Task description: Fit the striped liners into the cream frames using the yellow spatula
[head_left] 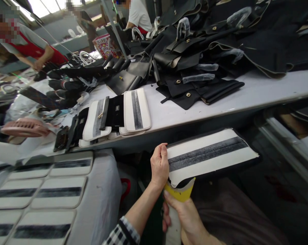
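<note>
My left hand [160, 166] is closed on the near left end of a white panel [189, 172] with a dark grey stripe along its middle. The panel is held out over the dark gap in front of the bench, its far end pointing right. Just below, my right hand [188, 215] wraps round the pale handle of a yellow-headed tool [181, 194]. Its curved, notched yellow edge is close beneath the panel's lower left corner; whether they touch I cannot tell. The tool's exact kind does not show.
Striped white bag pieces [136, 110] and black bags [187, 86] lie on the long white bench [184, 117]. At lower left, several striped panels [58, 192] rest on a covered table [103, 190]. A pink fan [25, 127] is at left. Other people work beyond the bench.
</note>
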`<act>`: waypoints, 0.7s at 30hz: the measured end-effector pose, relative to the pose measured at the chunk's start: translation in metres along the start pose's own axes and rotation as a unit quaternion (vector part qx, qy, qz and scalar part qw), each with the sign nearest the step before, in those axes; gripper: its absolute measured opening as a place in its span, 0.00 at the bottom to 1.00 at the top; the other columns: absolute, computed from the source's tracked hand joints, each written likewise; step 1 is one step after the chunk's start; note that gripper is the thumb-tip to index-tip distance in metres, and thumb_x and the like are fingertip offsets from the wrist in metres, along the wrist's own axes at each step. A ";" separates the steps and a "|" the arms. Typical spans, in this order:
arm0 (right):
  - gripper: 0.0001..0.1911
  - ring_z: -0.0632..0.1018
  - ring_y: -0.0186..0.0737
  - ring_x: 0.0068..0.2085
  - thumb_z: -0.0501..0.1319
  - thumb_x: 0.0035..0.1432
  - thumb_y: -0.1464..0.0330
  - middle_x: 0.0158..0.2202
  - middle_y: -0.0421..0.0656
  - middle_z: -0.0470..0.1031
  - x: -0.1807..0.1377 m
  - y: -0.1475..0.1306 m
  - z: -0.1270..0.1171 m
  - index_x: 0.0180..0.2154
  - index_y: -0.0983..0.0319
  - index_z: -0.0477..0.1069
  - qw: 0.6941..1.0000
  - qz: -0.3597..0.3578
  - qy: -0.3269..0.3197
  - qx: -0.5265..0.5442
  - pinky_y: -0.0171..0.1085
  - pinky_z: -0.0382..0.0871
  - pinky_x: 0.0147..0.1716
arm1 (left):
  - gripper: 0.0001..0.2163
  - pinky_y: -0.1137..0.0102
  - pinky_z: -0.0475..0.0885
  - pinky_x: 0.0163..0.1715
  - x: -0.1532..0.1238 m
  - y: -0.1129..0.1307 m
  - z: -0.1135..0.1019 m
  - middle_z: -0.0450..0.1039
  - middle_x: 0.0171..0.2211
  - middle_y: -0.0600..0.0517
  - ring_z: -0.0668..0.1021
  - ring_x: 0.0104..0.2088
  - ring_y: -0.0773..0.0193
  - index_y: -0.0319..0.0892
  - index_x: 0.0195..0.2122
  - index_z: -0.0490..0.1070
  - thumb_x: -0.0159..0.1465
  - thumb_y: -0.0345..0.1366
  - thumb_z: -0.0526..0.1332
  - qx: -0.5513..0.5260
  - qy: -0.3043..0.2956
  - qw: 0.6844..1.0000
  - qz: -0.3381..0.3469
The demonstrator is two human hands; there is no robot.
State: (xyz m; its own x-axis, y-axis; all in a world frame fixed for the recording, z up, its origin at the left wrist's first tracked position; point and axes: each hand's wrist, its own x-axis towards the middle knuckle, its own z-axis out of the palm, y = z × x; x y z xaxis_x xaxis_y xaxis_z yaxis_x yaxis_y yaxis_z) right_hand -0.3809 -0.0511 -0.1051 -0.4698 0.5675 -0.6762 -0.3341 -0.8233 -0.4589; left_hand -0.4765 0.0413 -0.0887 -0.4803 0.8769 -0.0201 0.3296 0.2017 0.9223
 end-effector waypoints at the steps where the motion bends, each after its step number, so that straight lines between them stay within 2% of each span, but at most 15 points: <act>1: 0.22 0.63 0.32 0.11 0.71 0.39 0.49 0.14 0.34 0.65 -0.001 -0.002 -0.001 0.23 0.58 0.69 1.000 0.013 0.004 0.008 0.36 0.63 0.10 | 0.18 0.68 0.66 0.48 0.000 -0.001 0.000 0.75 0.43 0.49 0.75 0.45 0.58 0.44 0.47 0.72 0.71 0.48 0.48 0.000 -0.001 1.000 -0.003; 9: 0.18 0.65 0.33 0.11 0.73 0.39 0.53 0.13 0.35 0.68 -0.006 -0.026 -0.012 0.24 0.59 0.73 0.993 0.116 -0.032 0.012 0.33 0.63 0.09 | 0.17 0.69 0.66 0.46 0.000 -0.001 -0.001 0.76 0.44 0.50 0.75 0.45 0.59 0.45 0.48 0.72 0.71 0.47 0.49 -0.006 -0.002 1.000 -0.019; 15: 0.23 0.65 0.33 0.11 0.74 0.32 0.50 0.12 0.36 0.68 -0.005 -0.043 -0.016 0.22 0.60 0.73 0.984 0.176 -0.027 -0.029 0.33 0.61 0.08 | 0.17 0.68 0.66 0.48 -0.001 0.000 0.000 0.76 0.47 0.50 0.75 0.46 0.58 0.46 0.50 0.72 0.71 0.47 0.50 0.000 -0.004 0.999 -0.038; 21: 0.23 0.67 0.35 0.11 0.73 0.35 0.49 0.14 0.38 0.71 -0.005 -0.055 -0.026 0.23 0.60 0.73 0.976 0.196 -0.053 -0.073 0.33 0.61 0.09 | 0.16 0.67 0.67 0.49 -0.002 0.004 0.002 0.75 0.48 0.49 0.75 0.48 0.58 0.45 0.50 0.72 0.71 0.44 0.50 0.025 0.005 0.999 -0.035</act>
State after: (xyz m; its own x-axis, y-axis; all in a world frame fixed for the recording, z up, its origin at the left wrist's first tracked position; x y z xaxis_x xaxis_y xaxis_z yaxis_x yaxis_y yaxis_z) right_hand -0.3387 -0.0093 -0.0911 -0.6228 0.1995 -0.7565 0.0058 -0.9657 -0.2594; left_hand -0.4728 0.0415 -0.0854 -0.5116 0.8556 -0.0792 0.3356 0.2838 0.8982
